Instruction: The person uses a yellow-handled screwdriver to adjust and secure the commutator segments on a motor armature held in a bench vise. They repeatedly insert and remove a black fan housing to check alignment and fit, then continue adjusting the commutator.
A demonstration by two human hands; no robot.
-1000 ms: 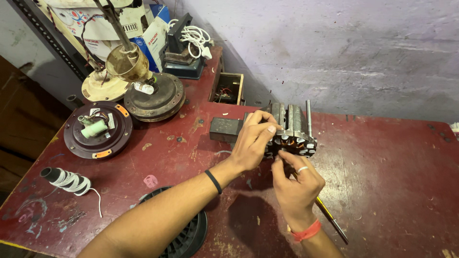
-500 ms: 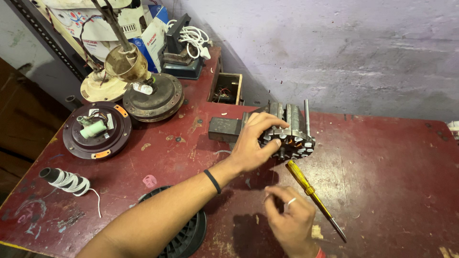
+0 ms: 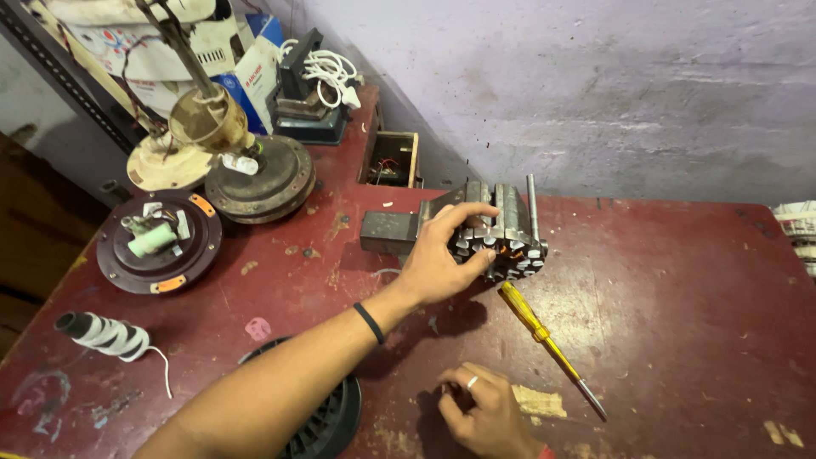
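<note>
Head view: the left hand (image 3: 442,259) clamps its fingers over the wound stator (image 3: 501,234), steadying it near the table's (image 3: 680,289) back wall, while the right hand (image 3: 484,416), curled and empty, rests just beside the yellow screwdriver (image 3: 548,344). Picking up that tool seems next. Bare tabletop lies rightward; fan housings (image 3: 255,178) crowd the left.

Steel stator (image 3: 501,238), glossy plastic screwdriver (image 3: 544,340), worn table (image 3: 680,289)

Open tabletop (image 3: 680,280) right of the stator (image 3: 501,234); the screwdriver (image 3: 548,344) lies across the near side.
</note>
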